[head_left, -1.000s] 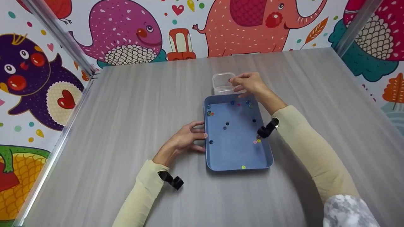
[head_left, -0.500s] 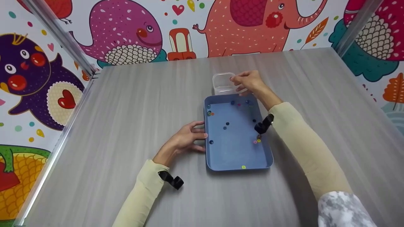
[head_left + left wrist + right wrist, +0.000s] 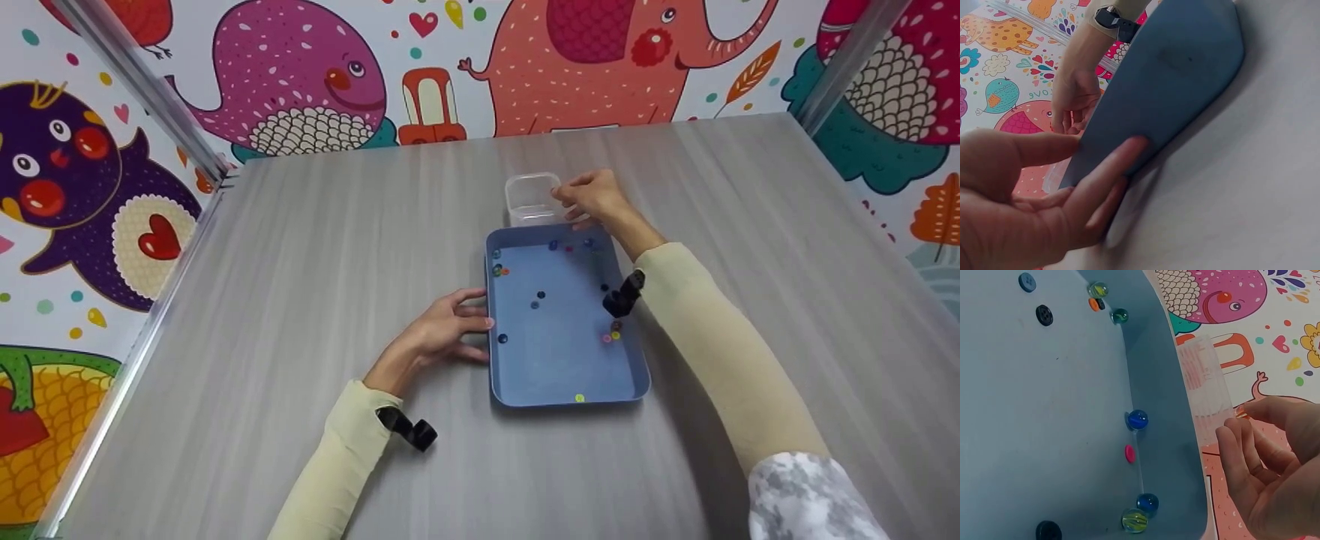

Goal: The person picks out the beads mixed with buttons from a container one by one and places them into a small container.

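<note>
Blue tray [image 3: 559, 367]: marbles [image 3: 1138, 419], buttons [image 3: 1044, 315] inside. Left hand [image 3: 439, 330]: fingers spread against its left side. Right hand [image 3: 598, 199], beyond its far end: fingers pinching orange-tinted piece [image 3: 1243, 414].

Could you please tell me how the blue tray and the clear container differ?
The blue tray is opaque, while the clear container is see-through. The tray is larger and oblong; the container is smaller and squarish. The tray lies nearer the person, the container just beyond its far end. Both are open-topped and stand on the grey table.
</note>
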Motion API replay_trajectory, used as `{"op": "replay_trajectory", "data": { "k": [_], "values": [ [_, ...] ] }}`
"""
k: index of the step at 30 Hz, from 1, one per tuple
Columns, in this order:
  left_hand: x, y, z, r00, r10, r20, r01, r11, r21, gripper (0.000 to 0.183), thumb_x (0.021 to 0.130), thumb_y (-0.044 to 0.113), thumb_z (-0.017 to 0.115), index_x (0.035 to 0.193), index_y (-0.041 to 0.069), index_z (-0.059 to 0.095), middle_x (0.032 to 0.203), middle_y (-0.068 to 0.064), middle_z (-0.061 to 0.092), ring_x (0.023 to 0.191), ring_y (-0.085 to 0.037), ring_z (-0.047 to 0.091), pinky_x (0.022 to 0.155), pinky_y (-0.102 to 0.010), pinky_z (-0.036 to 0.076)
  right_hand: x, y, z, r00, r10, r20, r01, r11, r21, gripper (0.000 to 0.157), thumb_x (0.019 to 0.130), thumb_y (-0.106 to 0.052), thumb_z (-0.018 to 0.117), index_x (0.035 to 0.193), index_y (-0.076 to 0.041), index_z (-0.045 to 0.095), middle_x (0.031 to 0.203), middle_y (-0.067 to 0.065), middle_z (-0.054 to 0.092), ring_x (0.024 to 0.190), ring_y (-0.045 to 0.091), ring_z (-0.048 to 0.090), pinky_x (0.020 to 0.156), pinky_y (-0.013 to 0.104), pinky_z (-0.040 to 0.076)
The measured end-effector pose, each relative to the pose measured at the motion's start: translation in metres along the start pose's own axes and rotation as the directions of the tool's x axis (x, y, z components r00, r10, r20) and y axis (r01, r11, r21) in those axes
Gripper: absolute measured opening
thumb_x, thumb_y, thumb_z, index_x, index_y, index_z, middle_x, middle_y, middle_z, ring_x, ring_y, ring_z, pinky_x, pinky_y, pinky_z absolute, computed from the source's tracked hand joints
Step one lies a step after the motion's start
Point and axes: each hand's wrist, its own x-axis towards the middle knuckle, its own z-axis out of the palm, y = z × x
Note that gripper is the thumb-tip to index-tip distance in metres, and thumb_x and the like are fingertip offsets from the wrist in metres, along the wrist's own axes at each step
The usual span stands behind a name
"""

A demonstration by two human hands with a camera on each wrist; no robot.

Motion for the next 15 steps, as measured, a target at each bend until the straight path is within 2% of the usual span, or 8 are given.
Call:
{"op": "replay_trajectory", "data": {
  "k": [15],
  "values": [
    [0.0008, -0.0002, -0.0006, 1.000, -0.001, 0.002, 0.000, 1.000, 0.006, 0.067, 0.095, -0.002, 0.061, 0.155, 0.009, 0.032, 0.141, -0.025, 0.052, 0.108, -0.029, 0.067, 0.075, -0.042, 0.066, 0.0005, -0.0019, 0.0055, 1.000, -0.002, -0.010, 0.002, 1.000, -0.021, 0.034, 0.094, -0.025, 0.070, 0.119, -0.002, 0.067, 0.097, 0.007, 0.062, 0.067, 0.009, 0.063, 0.053, 0.022, 0.061]
  ]
}}
